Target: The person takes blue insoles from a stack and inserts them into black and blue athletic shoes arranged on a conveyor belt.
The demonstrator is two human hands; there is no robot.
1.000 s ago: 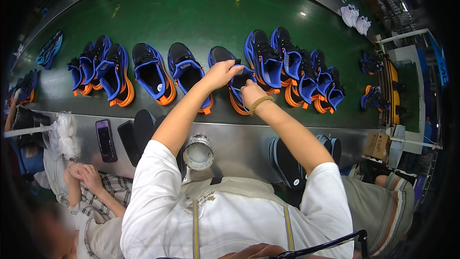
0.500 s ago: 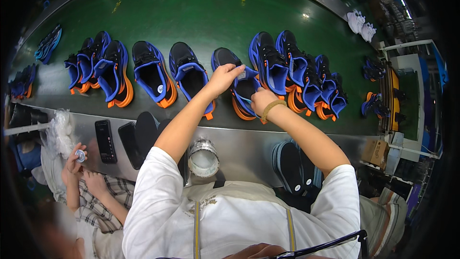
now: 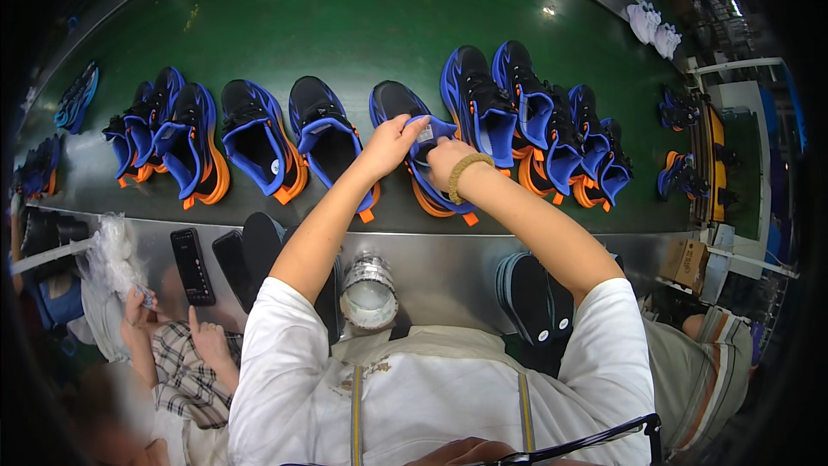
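Working both hands at one running shoe (image 3: pixel 398 102), black and blue with an orange sole, standing mid-row on the green desk (image 3: pixel 362 22), toe pointing away from the wearer. Left hand (image 3: pixel 390 145): thumb and fingers closed on the tongue (image 3: pixel 425 133), at the front of the opening, where a pale label shows. Right hand (image 3: pixel 453 162): fingers curled at the opening's right side; fingertips hidden, so cannot tell whether they grip anything. A braided tan band (image 3: pixel 466 177) circles the right wrist.

Neighbouring shoe (image 3: pixel 330 151) of the same colours stands just left of the handled one, beside the left forearm; another (image 3: pixel 479 112) stands close on the right, with more of the kind clustered beyond it.

Nearer the body, on the metal ledge (image 3: pixel 440 263): a round tub (image 3: pixel 369 295) with whitish contents, between the forearms; black insoles (image 3: pixel 528 298) with bluish edges (white round stickers on two), below the right forearm; a dark phone (image 3: pixel 192 267) farther left. A co-worker's hand (image 3: pixel 212 343), one finger extended, is near the phone.
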